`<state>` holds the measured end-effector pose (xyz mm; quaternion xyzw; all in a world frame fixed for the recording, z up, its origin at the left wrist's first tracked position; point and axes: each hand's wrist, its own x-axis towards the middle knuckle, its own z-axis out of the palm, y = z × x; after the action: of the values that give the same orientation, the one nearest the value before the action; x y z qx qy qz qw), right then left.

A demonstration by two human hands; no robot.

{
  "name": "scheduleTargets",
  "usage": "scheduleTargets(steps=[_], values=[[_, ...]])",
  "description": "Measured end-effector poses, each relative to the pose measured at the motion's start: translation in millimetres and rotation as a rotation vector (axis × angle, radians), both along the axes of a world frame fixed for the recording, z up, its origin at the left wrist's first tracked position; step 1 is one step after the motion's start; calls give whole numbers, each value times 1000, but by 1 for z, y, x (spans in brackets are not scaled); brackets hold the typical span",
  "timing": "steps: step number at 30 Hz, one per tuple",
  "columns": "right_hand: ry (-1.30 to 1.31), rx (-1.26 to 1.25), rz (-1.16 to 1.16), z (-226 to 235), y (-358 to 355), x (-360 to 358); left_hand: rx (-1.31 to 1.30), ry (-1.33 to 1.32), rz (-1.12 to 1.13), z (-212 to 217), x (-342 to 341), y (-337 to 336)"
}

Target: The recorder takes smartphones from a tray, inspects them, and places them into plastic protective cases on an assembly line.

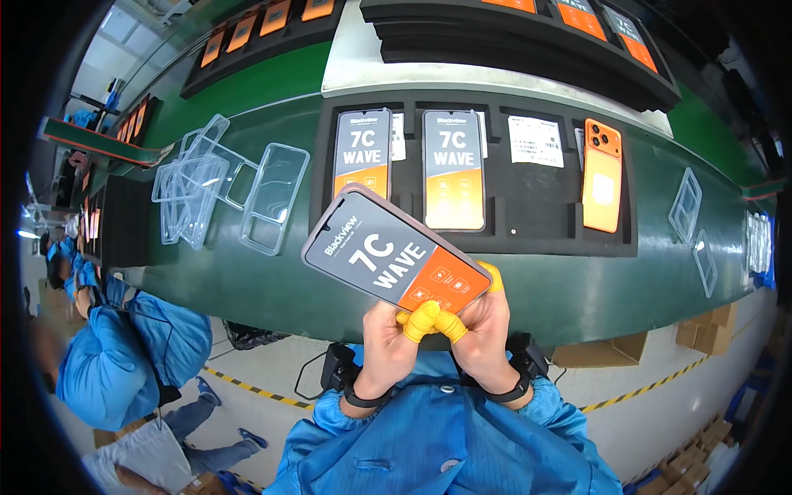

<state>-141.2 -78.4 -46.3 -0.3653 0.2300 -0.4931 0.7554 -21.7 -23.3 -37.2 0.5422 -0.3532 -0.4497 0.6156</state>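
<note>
A smartphone [394, 262] with a grey and orange printed screen film is tilted in front of me, its far end pointing up and left. My left hand [389, 346] and my right hand [483, 334] both grip its near end, with yellow finger cots on the fingertips. The two thumbs meet at its lower edge; the fingers beneath it are mostly hidden. Just beyond lies a black foam tray [528, 233]. In it rest two similar phones [363, 148] [454, 169], face up, and an orange phone [602, 177] with its camera side up. One slot shows a white label [535, 141].
Several clear phone cases [194, 194] are heaped left on the green bench [363, 320], with others [685, 206] at the right. More foam trays [528, 49] of phones stand at the back. A person in blue [124, 355] is at the left. Cardboard boxes [602, 351] stand below.
</note>
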Motion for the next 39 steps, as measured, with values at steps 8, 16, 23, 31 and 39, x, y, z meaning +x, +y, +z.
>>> scheduleTargets(steps=[8, 16, 23, 31, 39], values=[[160, -279, 93, 25, -12, -23, -181, 298, 31, 20, 18, -9], [607, -236, 298, 49, -51, -46, -75, -339, -116, 47, 23, -17], [847, -197, -293, 62, -117, -89, -34, -520, 45, 42, 53, -16], [1106, -178, -298, 35, -142, -89, 5, -531, -5, 34, 47, 0], [1528, -655, -468, 71, -145, -80, 24, -433, 52, 32, 51, 10]])
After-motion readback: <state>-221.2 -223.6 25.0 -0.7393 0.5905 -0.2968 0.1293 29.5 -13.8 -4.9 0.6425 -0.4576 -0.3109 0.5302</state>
